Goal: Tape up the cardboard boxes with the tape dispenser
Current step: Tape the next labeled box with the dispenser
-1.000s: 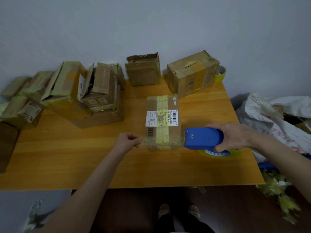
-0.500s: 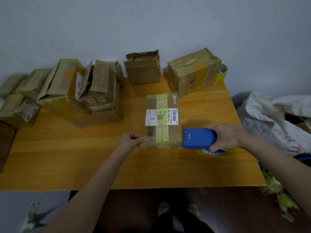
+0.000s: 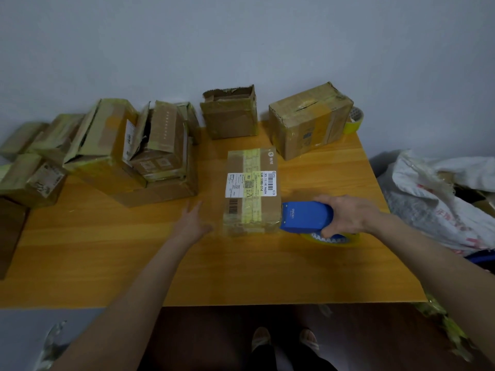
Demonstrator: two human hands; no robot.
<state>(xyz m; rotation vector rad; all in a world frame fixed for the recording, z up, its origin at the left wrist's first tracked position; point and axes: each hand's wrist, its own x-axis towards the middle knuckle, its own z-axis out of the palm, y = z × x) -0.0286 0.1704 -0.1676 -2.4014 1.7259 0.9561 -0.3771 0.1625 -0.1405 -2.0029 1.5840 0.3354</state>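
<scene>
A small cardboard box (image 3: 251,191) with a white shipping label and yellow tape strips lies in the middle of the wooden table (image 3: 187,269). My right hand (image 3: 348,215) grips the blue tape dispenser (image 3: 305,216), whose front end touches the box's right side; its yellow tape roll shows underneath. My left hand (image 3: 194,222) hovers just left of the box with fingers straight and blurred, holding nothing.
Two cardboard boxes (image 3: 230,113) (image 3: 308,119) stand at the back by the wall, with a spare tape roll (image 3: 355,120) behind the right one. A pile of taped boxes (image 3: 112,151) fills the left side. White bags (image 3: 439,194) lie to the right of the table.
My left hand has let go of the tape end at the box's left side and opened. The dispenser stays against the box's right side.
</scene>
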